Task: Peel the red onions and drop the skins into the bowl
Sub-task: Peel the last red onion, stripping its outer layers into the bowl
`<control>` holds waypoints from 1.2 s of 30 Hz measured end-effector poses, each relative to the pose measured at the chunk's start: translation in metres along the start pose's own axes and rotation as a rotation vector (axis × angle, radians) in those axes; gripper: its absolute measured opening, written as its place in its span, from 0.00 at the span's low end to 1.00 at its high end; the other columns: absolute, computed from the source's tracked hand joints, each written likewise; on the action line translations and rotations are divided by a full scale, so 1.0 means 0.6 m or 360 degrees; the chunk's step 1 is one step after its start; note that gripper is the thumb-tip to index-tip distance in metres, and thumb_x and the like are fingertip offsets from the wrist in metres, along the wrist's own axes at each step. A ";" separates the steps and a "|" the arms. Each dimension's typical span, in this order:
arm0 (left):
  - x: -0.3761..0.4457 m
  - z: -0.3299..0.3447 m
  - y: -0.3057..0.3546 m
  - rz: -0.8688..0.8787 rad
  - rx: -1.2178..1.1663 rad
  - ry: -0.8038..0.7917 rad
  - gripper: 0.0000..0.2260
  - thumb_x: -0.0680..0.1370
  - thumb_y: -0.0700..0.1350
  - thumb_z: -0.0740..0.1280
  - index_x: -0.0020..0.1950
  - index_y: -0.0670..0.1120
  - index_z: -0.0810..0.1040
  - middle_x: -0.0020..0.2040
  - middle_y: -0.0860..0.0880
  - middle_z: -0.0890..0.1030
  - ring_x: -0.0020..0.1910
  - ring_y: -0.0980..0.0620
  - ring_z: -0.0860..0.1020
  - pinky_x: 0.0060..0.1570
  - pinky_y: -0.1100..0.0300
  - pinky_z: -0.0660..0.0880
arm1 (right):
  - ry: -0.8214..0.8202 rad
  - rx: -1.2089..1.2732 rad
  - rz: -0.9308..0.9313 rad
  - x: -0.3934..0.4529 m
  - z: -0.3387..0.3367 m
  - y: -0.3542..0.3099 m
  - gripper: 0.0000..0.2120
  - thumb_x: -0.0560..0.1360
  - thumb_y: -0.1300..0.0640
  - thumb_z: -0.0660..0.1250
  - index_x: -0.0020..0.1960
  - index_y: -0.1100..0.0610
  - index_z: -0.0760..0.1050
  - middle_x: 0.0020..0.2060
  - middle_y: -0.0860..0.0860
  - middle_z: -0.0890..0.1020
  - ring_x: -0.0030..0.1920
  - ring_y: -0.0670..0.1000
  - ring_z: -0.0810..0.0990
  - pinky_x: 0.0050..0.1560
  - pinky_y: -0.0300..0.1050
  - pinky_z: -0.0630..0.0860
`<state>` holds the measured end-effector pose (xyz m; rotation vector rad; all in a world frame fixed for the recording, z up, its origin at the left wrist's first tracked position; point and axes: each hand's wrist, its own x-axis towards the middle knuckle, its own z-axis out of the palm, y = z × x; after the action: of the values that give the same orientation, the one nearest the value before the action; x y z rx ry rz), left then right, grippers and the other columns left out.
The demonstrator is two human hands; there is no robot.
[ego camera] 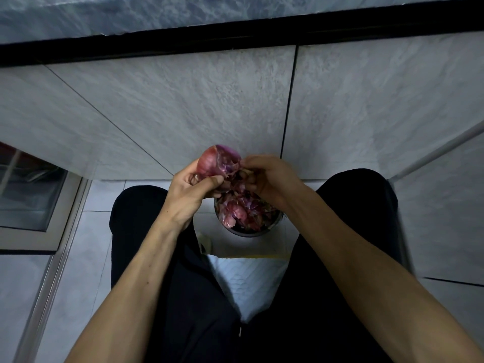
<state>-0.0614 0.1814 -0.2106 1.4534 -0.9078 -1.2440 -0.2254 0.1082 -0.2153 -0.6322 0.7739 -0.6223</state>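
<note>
My left hand (190, 187) has the red onion (217, 162), fingers curled round its lower side, thumb pressed up against the torn edge, and a ring shows on one finger. My right hand (264, 176) is right beside it, fingertips pinching a loose flap of skin (235, 170) that hangs off the onion's right side. The top of the onion is already bare and glossy purple; the left flank is a duller, papery red.

Straight below my hands sits the bowl (275, 226), a dark metal one on the floor between my knees, and it's heaped with red and pink onion skins (241, 209). The onion is above the bowl's far rim, not touching it.

Both forearms come in bare from the bottom corners. I'm sitting, black trousers (162, 258) on both legs, with a white quilted pad (248, 279) showing between my thighs, its near edge yellowish. Pale floor tiles (86, 244) run to my left, a grey tiled wall (183, 106) faces me, and a metal-framed glass panel (28, 189) sits low on the left.
</note>
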 end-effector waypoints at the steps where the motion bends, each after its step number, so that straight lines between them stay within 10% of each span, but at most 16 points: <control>1: -0.001 -0.001 0.001 -0.0012 -0.0009 0.0003 0.11 0.70 0.40 0.71 0.51 0.50 0.83 0.41 0.49 0.86 0.41 0.50 0.84 0.37 0.63 0.78 | -0.0005 0.0016 0.0009 0.000 0.000 0.000 0.17 0.76 0.69 0.60 0.30 0.60 0.75 0.24 0.50 0.73 0.24 0.45 0.68 0.25 0.38 0.63; 10: -0.005 -0.001 0.003 -0.0114 0.0114 -0.0003 0.13 0.67 0.48 0.74 0.51 0.49 0.83 0.40 0.52 0.85 0.39 0.55 0.83 0.34 0.63 0.77 | 0.0118 -0.0783 -0.0207 -0.010 -0.020 -0.021 0.07 0.75 0.63 0.69 0.39 0.58 0.83 0.32 0.50 0.83 0.35 0.47 0.81 0.40 0.38 0.77; 19: 0.004 0.000 -0.018 -0.0274 0.0381 0.0211 0.07 0.77 0.41 0.72 0.54 0.50 0.82 0.38 0.52 0.86 0.38 0.55 0.83 0.39 0.58 0.78 | 0.0553 -0.1101 -0.0327 0.011 -0.062 -0.021 0.08 0.73 0.60 0.73 0.35 0.54 0.83 0.29 0.51 0.83 0.31 0.47 0.77 0.33 0.38 0.74; 25: 0.007 -0.002 -0.020 -0.0330 0.0304 0.0374 0.06 0.76 0.42 0.73 0.53 0.48 0.83 0.38 0.52 0.86 0.38 0.56 0.83 0.44 0.53 0.79 | 0.0563 -0.2097 -0.0376 0.043 -0.079 0.020 0.10 0.72 0.54 0.74 0.44 0.61 0.84 0.38 0.54 0.82 0.38 0.51 0.79 0.41 0.43 0.77; 36: 0.006 -0.011 -0.021 -0.0380 0.0218 0.0401 0.05 0.76 0.43 0.72 0.51 0.50 0.83 0.45 0.46 0.87 0.44 0.50 0.84 0.44 0.54 0.78 | 0.0441 -0.2173 -0.0361 0.055 -0.068 0.032 0.11 0.78 0.57 0.66 0.46 0.64 0.83 0.28 0.44 0.71 0.28 0.41 0.67 0.27 0.29 0.61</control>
<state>-0.0548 0.1826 -0.2239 1.8236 -0.6743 -1.1519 -0.2336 0.0860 -0.2658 -1.9236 1.3778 -0.3057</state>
